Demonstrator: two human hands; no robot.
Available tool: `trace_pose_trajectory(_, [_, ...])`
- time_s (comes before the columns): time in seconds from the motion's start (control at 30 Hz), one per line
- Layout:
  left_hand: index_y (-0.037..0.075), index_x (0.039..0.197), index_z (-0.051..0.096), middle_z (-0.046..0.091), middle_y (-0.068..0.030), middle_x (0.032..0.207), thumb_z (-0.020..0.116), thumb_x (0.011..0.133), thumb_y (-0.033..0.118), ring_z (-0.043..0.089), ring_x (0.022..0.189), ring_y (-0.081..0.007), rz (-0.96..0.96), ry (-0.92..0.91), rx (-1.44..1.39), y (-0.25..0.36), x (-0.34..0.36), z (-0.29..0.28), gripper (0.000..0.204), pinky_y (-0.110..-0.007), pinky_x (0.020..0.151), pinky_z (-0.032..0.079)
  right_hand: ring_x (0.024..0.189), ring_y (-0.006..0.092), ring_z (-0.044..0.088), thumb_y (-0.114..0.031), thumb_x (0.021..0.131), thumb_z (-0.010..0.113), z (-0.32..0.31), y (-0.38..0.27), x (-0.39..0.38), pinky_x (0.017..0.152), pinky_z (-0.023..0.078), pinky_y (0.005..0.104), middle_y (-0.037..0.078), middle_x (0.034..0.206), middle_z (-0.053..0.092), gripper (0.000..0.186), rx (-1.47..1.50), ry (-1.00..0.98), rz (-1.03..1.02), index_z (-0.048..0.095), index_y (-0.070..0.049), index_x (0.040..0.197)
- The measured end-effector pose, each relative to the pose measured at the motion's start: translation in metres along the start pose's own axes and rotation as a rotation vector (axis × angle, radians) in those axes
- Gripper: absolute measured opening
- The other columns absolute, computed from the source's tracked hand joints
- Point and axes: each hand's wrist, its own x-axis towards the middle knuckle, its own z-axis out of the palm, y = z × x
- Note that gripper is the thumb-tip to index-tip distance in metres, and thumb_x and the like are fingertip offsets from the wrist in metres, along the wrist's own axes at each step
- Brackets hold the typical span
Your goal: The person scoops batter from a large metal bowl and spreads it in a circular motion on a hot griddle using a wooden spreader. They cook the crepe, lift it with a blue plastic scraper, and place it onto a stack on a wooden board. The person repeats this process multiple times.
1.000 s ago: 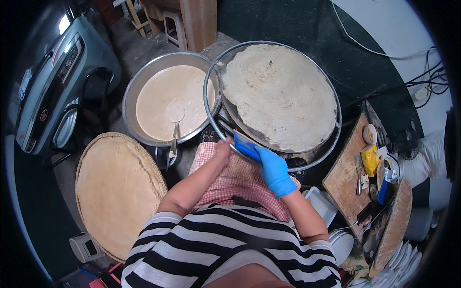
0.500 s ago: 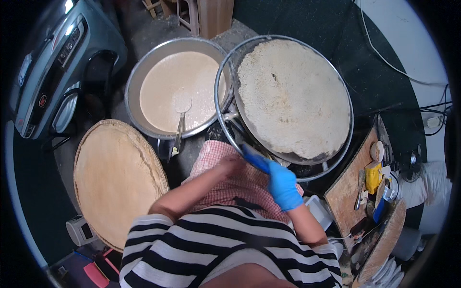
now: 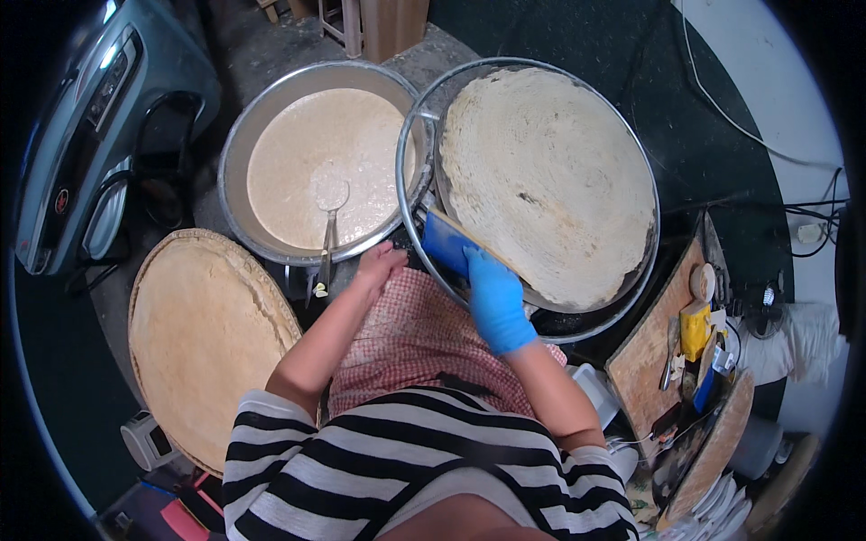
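Observation:
My right hand (image 3: 496, 293), in a blue glove, is closed on a blue scraper (image 3: 444, 243) with a pale long edge. That edge lies along the near left side of a round griddle (image 3: 550, 189), which a thin layer of pale batter covers. My bare left hand (image 3: 379, 264) hangs over my lap near the rim of a large metal basin (image 3: 233, 212), its fingers loosely bent and holding nothing I can see. Pale brown batter (image 3: 316, 144) fills much of the basin. A ladle (image 3: 328, 230) rests in it, handle over the near rim.
A metal ring (image 3: 651, 261) surrounds the griddle. At left stands a stack of round flatbreads (image 3: 203, 334) beside a grey-blue scooter (image 3: 86, 144). A wooden board (image 3: 645, 361) with a yellow packet (image 3: 695, 331) and small tools is at right. Cables hang along the wall.
My right hand brought the scraper up and left to the griddle's edge. My left hand moved left and forward, toward the basin. The griddle's dark spot shifted nearer, and the batter shows ring-like ridges.

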Motion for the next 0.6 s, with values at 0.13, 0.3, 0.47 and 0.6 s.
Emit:
trace_pose_trajectory(0.13, [0.002,0.097,0.053,0.061,-0.0045,0.081,0.057,0.085,0.018,0.058,0.070,-0.0117,0.111,0.135,-0.077,0.035,0.031,0.015,0.020,-0.021,0.063,0.048,0.084,0.0336,0.059,-0.001,0.077,0.050,0.010,-0.004,0.037,0.072,0.048,0.0409,0.018,0.094,0.059,0.032,0.002,-0.025,0.018,0.052,-0.003,0.109])
trace_pose_trajectory(0.3, [0.002,0.084,0.057,0.062,-0.0072,0.077,0.048,0.090,0.022,0.059,0.068,-0.0133,0.110,0.010,0.000,0.035,0.037,0.034,0.022,-0.023,0.059,0.047,0.079,0.0346,0.060,-0.002,0.076,0.052,0.018,-0.005,0.064,0.069,0.048,0.0420,0.019,0.088,0.060,0.027,-0.037,0.031,0.004,0.054,-0.002,0.104])
trace_pose_trajectory(0.47, [0.006,0.085,0.056,0.060,-0.0066,0.071,0.047,0.090,0.018,0.060,0.062,-0.0186,0.165,0.056,-0.096,-0.060,-0.002,0.073,0.017,-0.029,0.054,0.048,0.078,0.0356,0.060,-0.002,0.075,0.052,0.018,0.003,0.070,0.068,0.048,0.0425,0.019,0.087,0.061,0.029,-0.061,0.095,0.005,0.054,-0.002,0.104])
trace_pose_trajectory(0.6, [0.008,0.079,0.062,0.056,-0.0003,0.066,0.051,0.088,0.031,0.052,0.057,-0.0119,0.137,-0.291,0.022,-0.130,-0.033,0.106,0.027,-0.026,0.053,0.040,0.079,0.0355,0.060,-0.002,0.076,0.051,0.020,0.010,0.075,0.069,0.048,0.0425,0.019,0.088,0.060,0.027,-0.098,0.069,0.029,0.055,-0.002,0.103])
